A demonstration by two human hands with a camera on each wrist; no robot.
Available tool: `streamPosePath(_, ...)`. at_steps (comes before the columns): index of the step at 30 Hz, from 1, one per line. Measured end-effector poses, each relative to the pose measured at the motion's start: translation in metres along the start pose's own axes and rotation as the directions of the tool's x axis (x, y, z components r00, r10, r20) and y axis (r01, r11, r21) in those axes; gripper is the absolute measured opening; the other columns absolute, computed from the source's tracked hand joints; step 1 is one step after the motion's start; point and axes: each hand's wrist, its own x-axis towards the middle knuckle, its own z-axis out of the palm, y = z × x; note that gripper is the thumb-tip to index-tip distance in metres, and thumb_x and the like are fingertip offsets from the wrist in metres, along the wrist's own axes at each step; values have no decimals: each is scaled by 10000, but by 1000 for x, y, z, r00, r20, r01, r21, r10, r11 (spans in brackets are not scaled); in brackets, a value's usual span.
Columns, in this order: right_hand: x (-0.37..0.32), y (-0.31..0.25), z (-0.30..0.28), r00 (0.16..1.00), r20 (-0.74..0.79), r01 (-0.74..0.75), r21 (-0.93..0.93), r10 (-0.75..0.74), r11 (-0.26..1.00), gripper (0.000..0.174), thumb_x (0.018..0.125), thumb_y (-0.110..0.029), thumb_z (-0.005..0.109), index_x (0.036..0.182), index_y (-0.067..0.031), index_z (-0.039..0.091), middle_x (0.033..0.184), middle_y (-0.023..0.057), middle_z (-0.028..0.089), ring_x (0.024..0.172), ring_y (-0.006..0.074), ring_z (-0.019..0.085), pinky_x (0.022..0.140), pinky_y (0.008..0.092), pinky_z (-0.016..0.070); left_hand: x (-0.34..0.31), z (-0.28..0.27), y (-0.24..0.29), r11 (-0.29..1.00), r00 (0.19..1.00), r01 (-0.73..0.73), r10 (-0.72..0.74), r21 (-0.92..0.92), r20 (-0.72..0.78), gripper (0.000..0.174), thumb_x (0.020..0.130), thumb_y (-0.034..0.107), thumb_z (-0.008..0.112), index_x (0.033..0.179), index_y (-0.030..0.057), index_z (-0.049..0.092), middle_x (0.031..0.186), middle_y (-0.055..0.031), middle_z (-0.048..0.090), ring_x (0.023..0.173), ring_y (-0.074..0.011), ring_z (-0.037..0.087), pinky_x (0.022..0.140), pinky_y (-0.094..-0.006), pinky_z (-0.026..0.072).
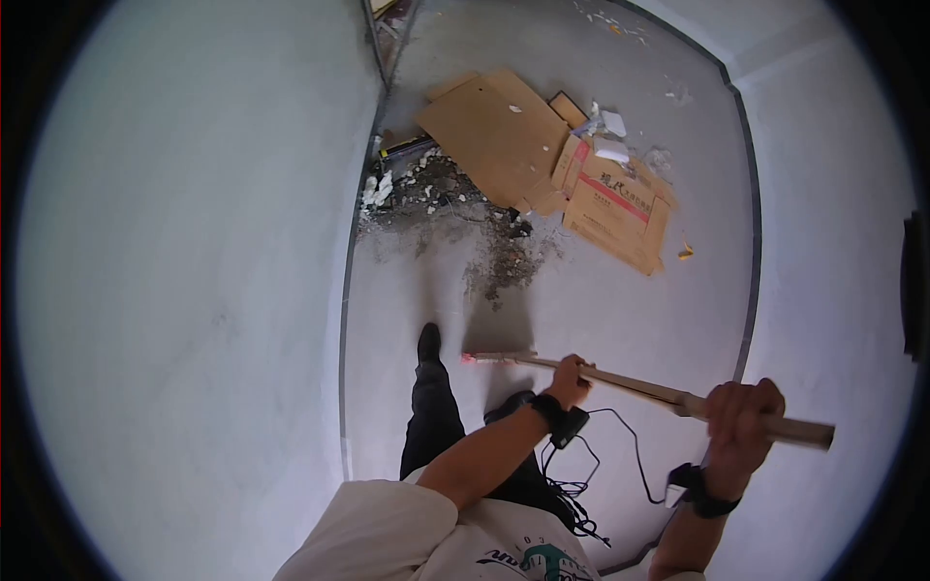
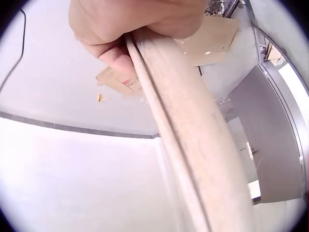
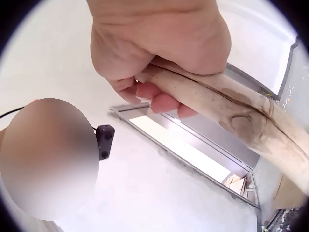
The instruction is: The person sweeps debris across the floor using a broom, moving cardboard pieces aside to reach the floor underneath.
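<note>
A long wooden pole [image 1: 635,385] slants across the lower right of the head view, its reddish, pale end piece [image 1: 489,357] low by the feet. The left hand [image 1: 570,382] grips the pole's middle, and the right hand [image 1: 744,422] holds it near the thick top end. In the left wrist view, fingers of the left hand [image 2: 137,21] curl round the cracked pole [image 2: 186,125]. The right wrist view has the right hand [image 3: 161,41] wrapped round the pole [image 3: 207,99], beside a dark knot.
Dark dirt and rubble [image 1: 441,184] lie ahead along the left wall. Beyond are a flat cardboard sheet [image 1: 504,136], a printed flattened box [image 1: 615,208] and white scraps [image 1: 612,149]. A black cable [image 1: 632,441] hangs between the wrists. Walls rise on both sides.
</note>
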Motion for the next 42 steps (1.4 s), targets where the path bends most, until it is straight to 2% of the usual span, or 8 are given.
streamPosePath(14, -30, -14, 10, 945, -260, 165, -145, -199, 976, 331, 815, -234, 634, 664, -130, 359, 455, -17, 408, 408, 99, 374, 476, 260, 341, -41, 117, 61, 922, 988, -124, 80, 367, 132, 53, 802, 48, 467, 782, 31, 421, 707, -76, 453, 637, -205, 523, 655, -328, 513)
streamPosePath(22, -115, -57, -89, 878, -412, 302, 78, -245, 950, 257, 765, -55, 522, 598, -125, 339, 428, -13, 370, 389, 69, 319, 424, 220, 293, -67, 73, -43, 837, 976, 112, -194, 536, 99, 96, 839, 97, 475, 801, 23, 427, 755, -105, 493, 756, -245, 594, 706, -325, 549)
streamPosePath(30, -225, -29, -168, 833, -437, 413, 86, -338, 907, 172, 789, -96, 569, 706, -76, 420, 503, -3, 412, 435, 92, 382, 441, 220, 334, -4, -20, -135, 783, 980, 186, -190, 594, -56, 134, 864, 172, 588, 857, 66, 506, 776, -64, 556, 730, -173, 598, 702, -288, 541)
streamPosePath(32, -286, -9, -218, 691, -681, 389, 65, -244, 919, 177, 807, -146, 567, 865, -37, 440, 662, 33, 478, 551, 119, 449, 510, 241, 378, 19, -45, -171, 738, 982, 157, -187, 657, -24, 128, 879, 178, 565, 868, 62, 513, 795, -72, 566, 774, -178, 605, 713, -279, 533)
streamPosePath(34, -350, 8, -266, 716, -671, 296, 41, -193, 954, 290, 824, -218, 569, 1012, -48, 429, 845, 83, 522, 737, 183, 536, 648, 293, 448, 36, -64, -200, 747, 983, 162, -180, 645, -38, 133, 891, 178, 541, 876, 49, 512, 816, -77, 567, 809, -190, 606, 723, -283, 531)
streamPosePath(35, -368, 12, -265, 630, -762, 287, 51, -148, 957, 281, 842, -251, 547, 993, -16, 568, 858, 178, 634, 769, 315, 614, 673, 429, 508, 45, -77, -210, 733, 976, 185, -213, 654, -38, 128, 892, 165, 532, 888, 39, 503, 826, -84, 562, 815, -198, 607, 734, -284, 531)
streamPosePath(37, -414, 29, -274, 270, -962, -89, 15, 39, 996, 285, 859, -262, 540, 964, 3, 532, 899, 190, 608, 911, 336, 592, 774, 447, 511, 67, -99, -225, 716, 964, 256, -241, 650, -113, 134, 892, 140, 514, 923, 15, 479, 846, -100, 554, 814, -213, 608, 749, -300, 534)
streamPosePath(42, -543, 99, -278, 307, -874, -368, 256, 377, 894, 363, 863, -308, 557, 1057, -9, 491, 1031, 196, 573, 1027, 361, 547, 878, 460, 482, 146, -183, -238, 694, 900, 370, -103, 618, -423, 133, 780, 53, 506, 871, 13, 418, 756, -120, 503, 665, -237, 575, 652, -387, 541)
